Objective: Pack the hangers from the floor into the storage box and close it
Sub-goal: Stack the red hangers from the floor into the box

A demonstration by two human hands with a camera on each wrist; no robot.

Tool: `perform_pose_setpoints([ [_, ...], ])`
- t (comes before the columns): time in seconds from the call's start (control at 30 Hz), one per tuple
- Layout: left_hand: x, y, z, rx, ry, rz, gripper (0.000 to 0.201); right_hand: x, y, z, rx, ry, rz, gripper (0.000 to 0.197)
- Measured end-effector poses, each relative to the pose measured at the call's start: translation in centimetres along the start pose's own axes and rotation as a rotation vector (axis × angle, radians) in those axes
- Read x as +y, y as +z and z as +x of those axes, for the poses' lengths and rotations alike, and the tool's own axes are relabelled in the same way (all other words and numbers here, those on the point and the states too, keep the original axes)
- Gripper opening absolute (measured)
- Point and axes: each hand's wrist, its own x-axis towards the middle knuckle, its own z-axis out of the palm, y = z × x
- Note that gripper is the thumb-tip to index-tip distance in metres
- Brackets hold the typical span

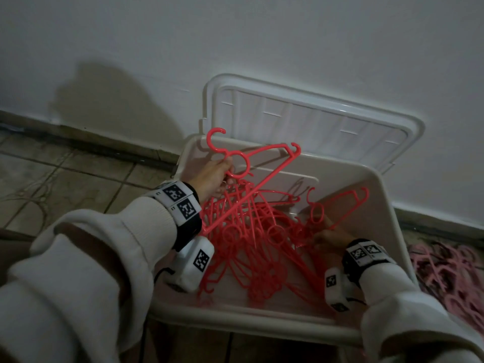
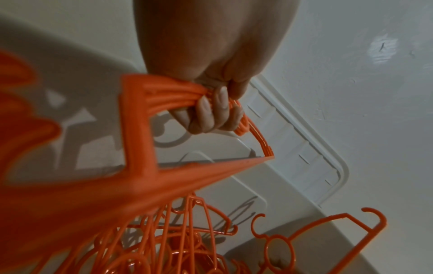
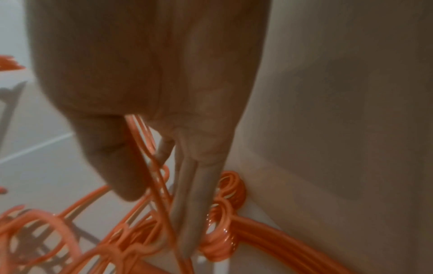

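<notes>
Over the white storage box [image 1: 377,195], her left hand [image 1: 213,176] grips a bunch of red hangers [image 2: 150,100] by the necks, lowering them onto the tangle inside. Her right hand [image 1: 331,238] pinches a few strands there. Pink hangers [image 1: 445,273] remain on the floor; the lid [image 1: 311,119] leans open, so closing comes later.

The head camera looks down into the white plastic storage box [image 1: 387,195]; both wrist cameras look closely along the fingers at its inside.
</notes>
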Motion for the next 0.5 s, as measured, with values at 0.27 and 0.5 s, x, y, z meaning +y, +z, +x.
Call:
perform_pose_setpoints([
  [0.27, -0.3, 0.5, 0.3, -0.004, -0.008, -0.011, 0.035, 0.4, -0.7, 0.4, 0.069, 0.189, -0.041, 0.022],
  [0.5, -0.5, 0.7, 0.5, -0.020, -0.017, 0.013, 0.035, 0.5, -1.8, 0.2, 0.000, 0.228, 0.000, 0.011],
])
